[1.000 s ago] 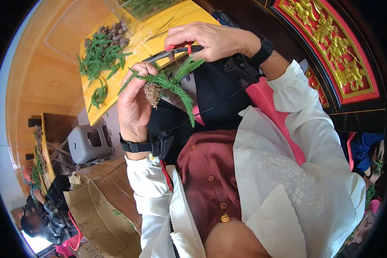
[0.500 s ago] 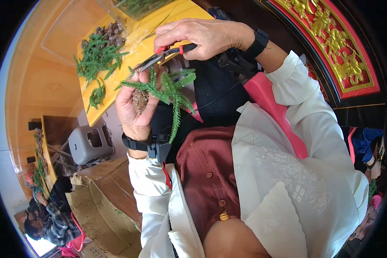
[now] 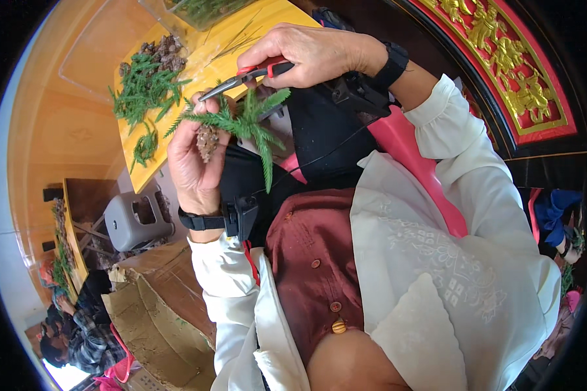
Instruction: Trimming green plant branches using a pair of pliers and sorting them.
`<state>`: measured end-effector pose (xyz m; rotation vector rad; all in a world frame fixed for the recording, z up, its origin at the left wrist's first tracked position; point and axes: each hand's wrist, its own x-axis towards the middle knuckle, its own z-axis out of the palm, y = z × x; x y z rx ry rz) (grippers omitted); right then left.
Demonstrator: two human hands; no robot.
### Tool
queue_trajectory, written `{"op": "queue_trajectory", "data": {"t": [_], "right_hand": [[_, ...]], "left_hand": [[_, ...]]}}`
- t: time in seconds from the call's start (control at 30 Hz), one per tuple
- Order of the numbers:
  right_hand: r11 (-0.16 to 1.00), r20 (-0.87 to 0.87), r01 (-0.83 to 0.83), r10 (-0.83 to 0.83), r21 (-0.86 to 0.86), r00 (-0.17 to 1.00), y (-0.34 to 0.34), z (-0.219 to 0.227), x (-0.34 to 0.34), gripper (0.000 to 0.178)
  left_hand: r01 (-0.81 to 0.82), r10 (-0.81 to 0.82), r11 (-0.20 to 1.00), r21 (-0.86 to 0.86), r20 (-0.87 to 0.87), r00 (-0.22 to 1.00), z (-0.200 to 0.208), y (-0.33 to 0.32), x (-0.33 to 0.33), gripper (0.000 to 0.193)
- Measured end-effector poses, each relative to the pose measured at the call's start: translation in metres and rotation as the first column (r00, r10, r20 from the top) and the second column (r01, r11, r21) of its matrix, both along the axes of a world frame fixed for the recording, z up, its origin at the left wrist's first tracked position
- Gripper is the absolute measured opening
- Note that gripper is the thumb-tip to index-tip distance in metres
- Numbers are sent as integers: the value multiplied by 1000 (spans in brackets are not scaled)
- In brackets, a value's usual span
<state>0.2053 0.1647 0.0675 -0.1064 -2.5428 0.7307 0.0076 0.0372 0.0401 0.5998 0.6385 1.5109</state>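
Observation:
My left hand [image 3: 192,166] holds a brown pine cone [image 3: 207,139] together with a green needle sprig [image 3: 251,124] that fans out to the right and hangs down. My right hand [image 3: 313,55] grips red-handled long-nose pliers [image 3: 244,76]. Their metal tip points left and sits just above the sprig, close to my left fingertips. Both wrists wear black bands.
A yellow table [image 3: 202,72] carries a heap of green sprigs [image 3: 143,88], more pine cones [image 3: 163,49] and a clear plastic box [image 3: 199,10]. A grey stool [image 3: 134,218] and cardboard boxes [image 3: 156,306] stand on the floor. Another person [image 3: 81,332] sits at lower left.
My left hand has turned the cone and sprig, so the sprig now fans wider to the right. The pliers' tip stays just above it.

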Motion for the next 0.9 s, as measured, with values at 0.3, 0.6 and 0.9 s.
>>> {"op": "queue_trajectory", "data": {"t": [0.3, 0.6, 0.9], "right_hand": [[934, 267, 349, -356, 75, 896, -20, 8, 2, 27], [883, 125, 372, -419, 286, 899, -12, -4, 5, 28], [922, -93, 201, -180, 330, 979, 4, -10, 1, 27]], "left_hand": [[-392, 513, 838, 379, -791, 332, 2, 9, 20, 9], [-394, 449, 890, 230, -595, 667, 4, 8, 21, 10], [-32, 50, 997, 72, -271, 961, -2, 3, 5, 18]]}}
